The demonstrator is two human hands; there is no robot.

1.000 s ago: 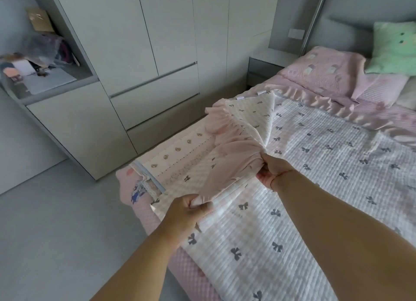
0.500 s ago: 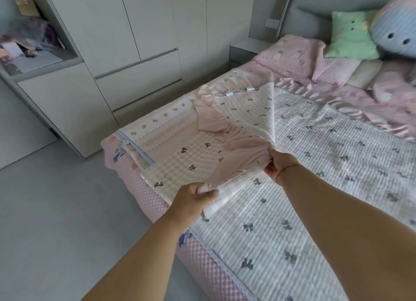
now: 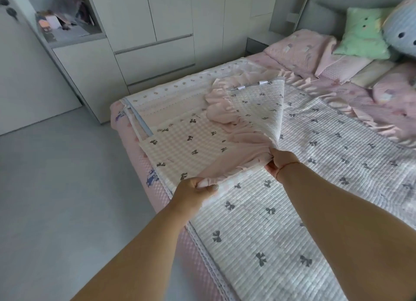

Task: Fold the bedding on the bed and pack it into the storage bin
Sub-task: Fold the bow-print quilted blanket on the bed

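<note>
Quilted bow-print bedding (image 3: 258, 111), pink-ruffled corner folded back, in both hands' grip.

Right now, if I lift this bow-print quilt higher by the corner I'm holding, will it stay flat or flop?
Probably flop: the quilt already sags between the left hand and right hand, and its turned-back corner drapes in soft folds. The pink ruffle bunches loosely, so it should dangle. Quilted ribbing suggests some body, likely light, not slippery.
</note>
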